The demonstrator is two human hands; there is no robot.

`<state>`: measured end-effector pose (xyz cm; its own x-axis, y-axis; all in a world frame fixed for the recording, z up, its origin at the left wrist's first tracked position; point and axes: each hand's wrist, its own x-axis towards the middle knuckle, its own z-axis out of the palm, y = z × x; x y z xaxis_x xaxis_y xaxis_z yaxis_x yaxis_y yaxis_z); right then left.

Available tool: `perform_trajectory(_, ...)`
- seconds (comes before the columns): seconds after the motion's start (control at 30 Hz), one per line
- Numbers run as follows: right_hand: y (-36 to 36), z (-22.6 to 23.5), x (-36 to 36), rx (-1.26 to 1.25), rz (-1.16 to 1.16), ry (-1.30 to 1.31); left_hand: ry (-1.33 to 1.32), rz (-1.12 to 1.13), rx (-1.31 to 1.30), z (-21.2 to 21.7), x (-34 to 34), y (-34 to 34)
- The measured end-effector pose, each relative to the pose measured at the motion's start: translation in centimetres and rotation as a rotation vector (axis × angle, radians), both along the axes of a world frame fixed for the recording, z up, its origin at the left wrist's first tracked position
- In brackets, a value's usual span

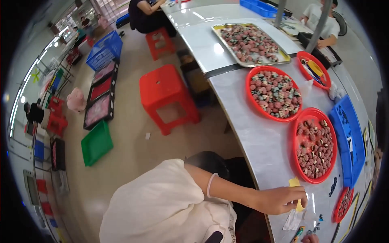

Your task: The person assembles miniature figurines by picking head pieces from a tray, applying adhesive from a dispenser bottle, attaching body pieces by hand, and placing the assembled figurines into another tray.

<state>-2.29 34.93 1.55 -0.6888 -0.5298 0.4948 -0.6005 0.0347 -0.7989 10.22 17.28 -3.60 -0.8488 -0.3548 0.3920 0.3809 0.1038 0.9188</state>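
Left hand (279, 199) pinches a thin yellow strip (295, 183) on the worktop (263, 141) just below the nearest red tray (294, 150); strip judged light, flexible, best gripped by its edges; right hand (310, 239) barely visible, state undeterminable

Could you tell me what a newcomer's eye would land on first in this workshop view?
Probably the two red round trays heaped with small reddish pieces on the grey table, and the red stool on the floor beside it. Near the lower edge, a hand pinches a yellow strip.
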Motion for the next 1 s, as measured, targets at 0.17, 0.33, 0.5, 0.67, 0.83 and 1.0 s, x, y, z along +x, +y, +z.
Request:
perform_trajectory(0.17, 2.0, 0.5, -3.7, 0.159, -0.287, 0.074, 0.03, 0.271, -0.285, -1.9, 2.6, -0.7)
perform_trajectory(0.33, 1.9, 0.8, -4.9, 0.244, -0.473, 0.007, 0.097, 0.413, -0.536, -3.9, 1.1, -0.3)
perform_trajectory(0.5, 1.4, 0.1, -5.8, 0.083, -0.462, -0.157, 0.288, 0.578, -0.708, -4.9, 0.4, 0.1)
perform_trajectory(0.67, 0.7, -0.5, -6.4, 0.016, -0.408, -0.205, 0.344, 0.694, -1.087, -5.2, 0.5, 0.8)
perform_trajectory(0.83, 0.6, -0.1, -7.3, 0.213, -0.242, 0.052, 0.334, 0.75, -1.146, -5.1, 1.0, 1.0)
perform_trajectory(1.0, -0.7, 0.6, -6.6, 0.685, -0.292, 0.899, 0.155, 0.596, -1.282, -5.2, 1.2, 1.3)
